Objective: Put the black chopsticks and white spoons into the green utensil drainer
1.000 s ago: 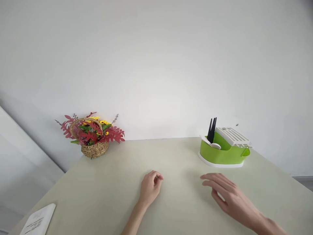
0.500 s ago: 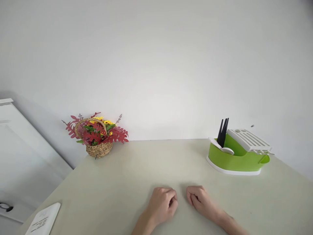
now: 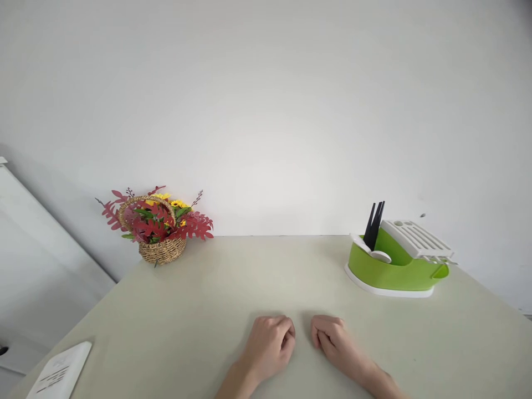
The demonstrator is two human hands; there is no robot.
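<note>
My left hand [image 3: 270, 344] rests on the pale green table [image 3: 233, 288] near its front, curled into a loose fist with nothing showing in it. Just to the right, my right hand [image 3: 334, 343] lies curled the same way, knuckles toward the left one. A small gap separates the two. Beyond my right hand stands a green and white utensil holder [image 3: 390, 274], nearest to it. Black chopsticks [image 3: 374, 226] and white spoons [image 3: 380, 256] stick out of its open left compartment.
At the back left sits a wicker basket [image 3: 163, 251] with red leaves [image 3: 153, 228] and yellow flowers [image 3: 178, 203]. A white flat box [image 3: 62, 371] with dark printed lines lies at the left edge. A white cabinet [image 3: 37, 266] stands left of the table; a wall [image 3: 274, 122] rises behind.
The camera has turned slightly right, so everything appears a little farther left. Both hands stay curled at about the same place on the table.
</note>
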